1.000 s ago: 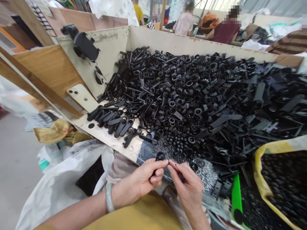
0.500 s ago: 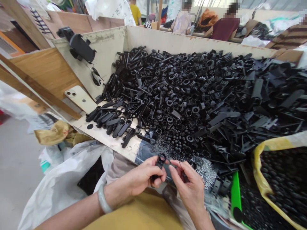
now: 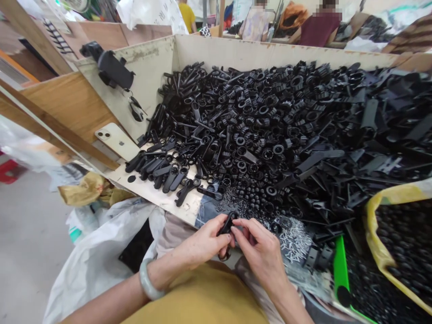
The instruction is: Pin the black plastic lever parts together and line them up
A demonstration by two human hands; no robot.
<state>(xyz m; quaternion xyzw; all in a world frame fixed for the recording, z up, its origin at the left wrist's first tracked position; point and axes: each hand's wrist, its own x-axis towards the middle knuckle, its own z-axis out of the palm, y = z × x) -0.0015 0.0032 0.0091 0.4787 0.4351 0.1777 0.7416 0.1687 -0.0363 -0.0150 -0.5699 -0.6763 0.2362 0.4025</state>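
My left hand [image 3: 209, 239], a pale bangle on its wrist, is closed around a black plastic clamp-like part [image 3: 229, 222] with a ring-shaped end. Close against that part, the fingers of my right hand [image 3: 259, 246] are pinched together; whatever lies between their tips is hidden. Just beyond my hands are tiny dark screws [image 3: 230, 201], small black balls [image 3: 252, 194] and a heap of silver screws [image 3: 296, 239]. Several black handle-shaped pieces [image 3: 178, 179] lie in a rough row to the left.
A large pile of black plastic parts [image 3: 266, 112] fills the walled bench [image 3: 270, 50]. A phone [image 3: 116, 139] leans at the left. At the right are a green panel [image 3: 340, 265] and a yellow-rimmed sack [image 3: 373, 229]. Co-workers [image 3: 319, 27] are at the back.
My right fingers have come in to meet the part in my left hand, which has turned. The whole view has shifted slightly.
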